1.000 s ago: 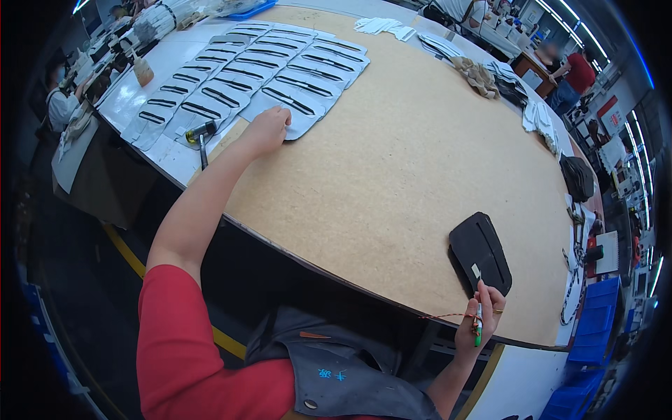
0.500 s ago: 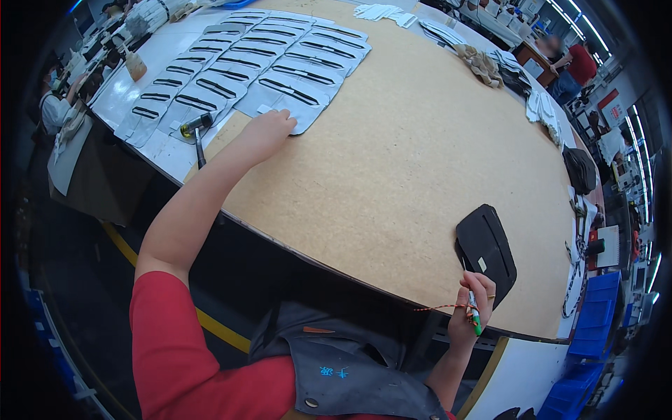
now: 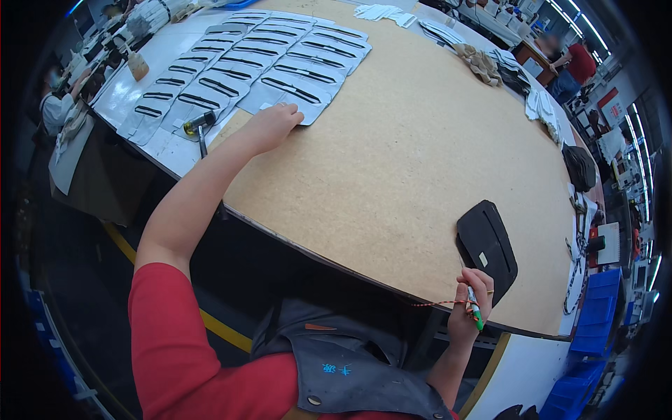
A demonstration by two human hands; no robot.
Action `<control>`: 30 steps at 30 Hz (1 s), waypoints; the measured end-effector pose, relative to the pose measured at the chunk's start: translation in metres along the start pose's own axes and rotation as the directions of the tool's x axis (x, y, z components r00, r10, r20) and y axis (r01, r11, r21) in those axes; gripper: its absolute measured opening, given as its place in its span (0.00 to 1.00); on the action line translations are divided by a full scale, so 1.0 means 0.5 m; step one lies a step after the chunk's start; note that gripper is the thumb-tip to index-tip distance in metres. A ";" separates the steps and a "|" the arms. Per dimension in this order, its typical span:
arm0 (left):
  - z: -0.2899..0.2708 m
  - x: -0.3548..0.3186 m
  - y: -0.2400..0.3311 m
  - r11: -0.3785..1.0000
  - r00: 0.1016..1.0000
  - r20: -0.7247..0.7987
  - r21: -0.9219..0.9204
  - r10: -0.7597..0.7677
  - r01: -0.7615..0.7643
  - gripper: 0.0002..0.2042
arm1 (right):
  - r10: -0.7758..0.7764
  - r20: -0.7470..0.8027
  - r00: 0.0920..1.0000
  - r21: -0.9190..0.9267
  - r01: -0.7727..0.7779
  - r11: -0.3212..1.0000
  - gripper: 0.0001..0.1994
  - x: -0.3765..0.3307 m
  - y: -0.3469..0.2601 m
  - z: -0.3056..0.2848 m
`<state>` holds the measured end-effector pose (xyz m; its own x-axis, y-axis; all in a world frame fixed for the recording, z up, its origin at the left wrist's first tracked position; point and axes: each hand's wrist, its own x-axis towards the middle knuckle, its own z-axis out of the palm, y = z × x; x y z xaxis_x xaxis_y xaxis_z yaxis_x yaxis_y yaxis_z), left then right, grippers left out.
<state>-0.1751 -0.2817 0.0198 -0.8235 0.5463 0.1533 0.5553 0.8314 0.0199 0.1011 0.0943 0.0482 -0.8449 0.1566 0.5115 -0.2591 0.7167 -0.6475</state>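
My left hand (image 3: 276, 127) reaches out with curled fingers closed at the near edge of a light grey flat panel (image 3: 301, 103); its fingertips are partly hidden. That panel has a long black-edged slot and is the nearest of several overlapping ones (image 3: 238, 64) laid in rows. In my right hand (image 3: 467, 308) is a slim white-and-green pen-like tool (image 3: 475, 311), with a thin orange-and-dark cord (image 3: 437, 304) trailing from it. Just beyond that hand lies a black rounded panel (image 3: 488, 241) with a slot and a small pale tag; whether the tool's tip touches it I cannot tell.
A hammer (image 3: 200, 126) with a yellowish head rests beside my left forearm. A glue bottle (image 3: 136, 65) stands at the far left. Along the right side lie tan cloth (image 3: 479, 64), black pieces (image 3: 579, 168) and blue bins (image 3: 595, 311). Other people work farther off.
My left hand has shifted slightly right and away from me, and the near edge of the grey panel has moved a little with it. My right hand keeps the tool almost in place.
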 end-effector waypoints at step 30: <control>-0.021 -0.139 0.407 0.732 0.907 -0.216 -0.537 0.360 -0.419 0.13 | 0.302 0.439 0.846 0.596 -0.526 0.607 0.08 0.038 0.032 0.107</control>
<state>-0.0037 -0.1513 0.0235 -0.5220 0.7734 0.3596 0.8139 0.3255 0.4812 0.0559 0.0722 0.0172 -0.9987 0.0502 -0.0109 0.0083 -0.0527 -0.9986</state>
